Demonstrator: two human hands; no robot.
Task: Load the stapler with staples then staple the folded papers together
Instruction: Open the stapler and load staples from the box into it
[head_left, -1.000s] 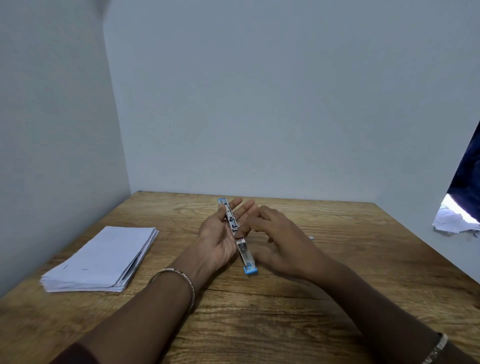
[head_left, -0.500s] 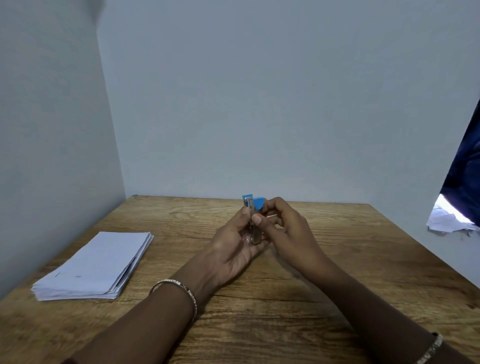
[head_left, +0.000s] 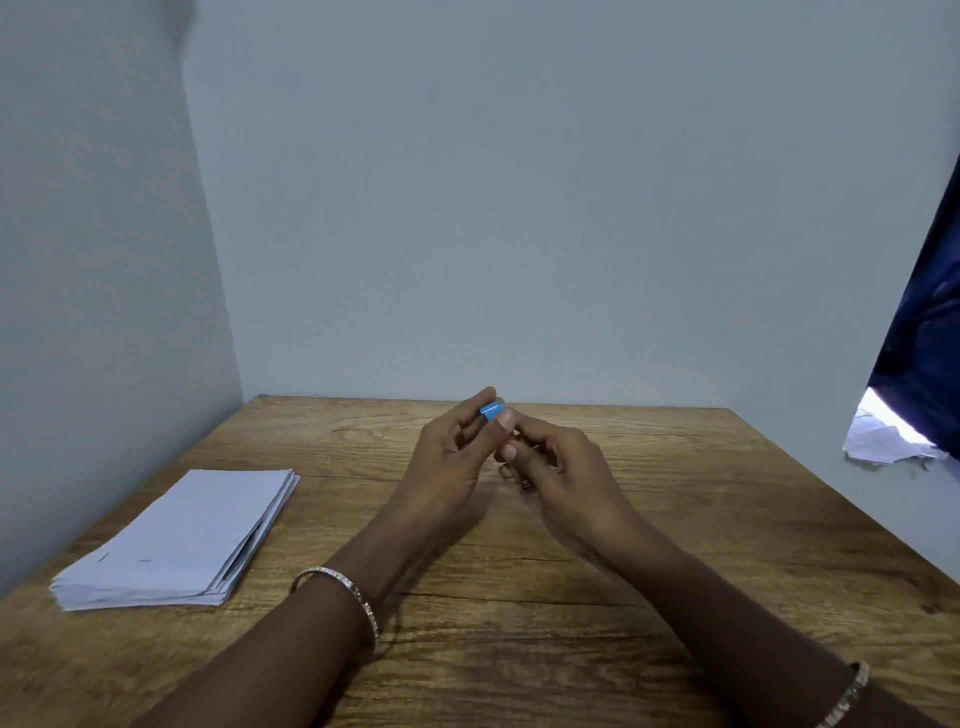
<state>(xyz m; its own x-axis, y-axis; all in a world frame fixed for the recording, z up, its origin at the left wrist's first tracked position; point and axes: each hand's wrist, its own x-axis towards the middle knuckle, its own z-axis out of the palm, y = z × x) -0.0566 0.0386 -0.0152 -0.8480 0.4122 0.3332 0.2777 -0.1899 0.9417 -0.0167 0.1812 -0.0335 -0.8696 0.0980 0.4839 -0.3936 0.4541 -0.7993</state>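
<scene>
A person's left hand and right hand meet above the middle of the wooden tabletop, toward its far edge, both closed around a small stapler; only its blue end shows, poking up between the left fingertips and the right thumb, and a sliver of metal peeks out below the right fingers; the rest of the body is hidden inside the two grips, so whether the staple channel stands open or shut cannot be told. The left fingers curl loosely around the blue tip; the right hand pinches tightly lower down. The folded papers lie in a neat stack near the left edge of the tabletop, well apart from the hands and untouched; no loose strip of staples is visible anywhere on the wood.

The loading step looks unfinished or just closing. The risks lie in the grip itself: the stapler is small and mostly swallowed by fingers, so a slip of the right thumb could let a spring-loaded part snap back onto a fingertip; a strip seated crooked could jam when the top is pressed down; held in the air over the tabletop, a fumble could drop the tool or scatter staples across the grain, where they would be hard to find.
</scene>
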